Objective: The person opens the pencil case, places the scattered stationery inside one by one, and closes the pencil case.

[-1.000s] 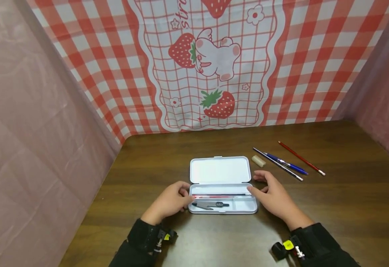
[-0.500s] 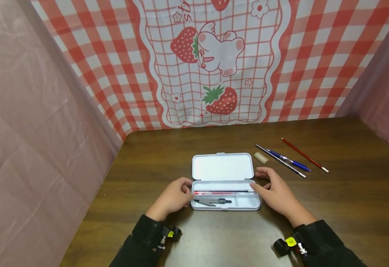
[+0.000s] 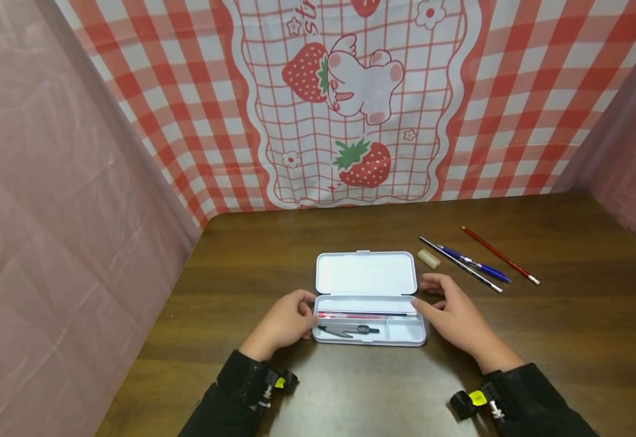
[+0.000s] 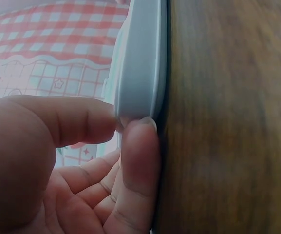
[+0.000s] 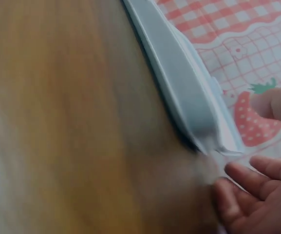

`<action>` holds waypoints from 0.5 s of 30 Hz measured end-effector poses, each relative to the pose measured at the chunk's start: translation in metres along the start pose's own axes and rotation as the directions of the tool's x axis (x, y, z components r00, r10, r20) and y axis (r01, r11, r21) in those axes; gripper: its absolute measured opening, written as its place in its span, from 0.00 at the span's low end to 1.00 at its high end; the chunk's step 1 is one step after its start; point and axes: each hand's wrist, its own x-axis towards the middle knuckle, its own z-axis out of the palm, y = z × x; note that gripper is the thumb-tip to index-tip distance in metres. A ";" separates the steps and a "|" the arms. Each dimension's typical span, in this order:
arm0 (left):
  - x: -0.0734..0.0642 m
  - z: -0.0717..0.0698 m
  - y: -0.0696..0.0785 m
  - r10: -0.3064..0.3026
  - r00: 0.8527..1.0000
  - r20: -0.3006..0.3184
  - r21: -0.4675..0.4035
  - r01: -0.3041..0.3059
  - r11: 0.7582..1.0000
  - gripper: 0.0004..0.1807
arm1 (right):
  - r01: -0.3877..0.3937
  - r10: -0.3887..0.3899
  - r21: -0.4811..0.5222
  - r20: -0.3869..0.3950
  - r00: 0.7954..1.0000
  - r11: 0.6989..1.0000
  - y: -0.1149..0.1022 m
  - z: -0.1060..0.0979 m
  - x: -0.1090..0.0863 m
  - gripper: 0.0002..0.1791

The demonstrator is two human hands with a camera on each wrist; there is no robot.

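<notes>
A white pencil case [image 3: 369, 341] lies on the table with its lid [image 3: 366, 273] raised and laid back. Inside are a red pen [image 3: 334, 315] with a dark slim pen or pencil close by, and a grey drawing compass [image 3: 345, 330]. My left hand [image 3: 282, 321] holds the case's left end; in the left wrist view the thumb [image 4: 91, 119] is at the rim and a fingertip [image 4: 139, 151] presses the end wall. Around the right end hovers my right hand [image 3: 454, 312], its fingers loosely bent; the right wrist view shows them apart from the case wall [image 5: 184, 83].
Right of the lid lies a beige eraser [image 3: 429, 259]. Beyond it are a silver-dark pencil [image 3: 462, 265], a blue pen [image 3: 479, 266] touching or nearly touching it, and a red pencil [image 3: 498, 254]. A checked strawberry cloth [image 3: 361, 109] hangs behind the wooden table [image 3: 241, 255].
The head view has shifted slightly, so everything sits a little further right and up. Both hands stay at the case's ends, and the items have not visibly moved.
</notes>
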 end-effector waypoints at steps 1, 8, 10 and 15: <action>0.000 0.000 -0.001 0.001 1.000 0.003 -0.006 -0.001 1.000 0.21 | 0.004 -0.004 0.001 0.000 1.000 1.000 -0.001 -0.002 0.000 0.36; -0.002 0.001 -0.007 -0.016 1.000 0.016 -0.025 0.016 1.000 0.21 | 0.030 -0.024 -0.145 0.040 0.999 0.989 -0.002 -0.040 0.005 0.40; -0.001 0.001 -0.006 -0.013 1.000 0.018 -0.030 0.014 0.999 0.21 | 0.028 -0.015 -0.230 0.056 0.998 0.973 0.000 -0.056 0.011 0.42; 0.003 -0.001 -0.002 0.016 1.000 0.021 -0.036 -0.015 0.999 0.20 | 0.037 -0.011 -0.397 0.067 0.998 0.917 0.007 -0.097 0.028 0.44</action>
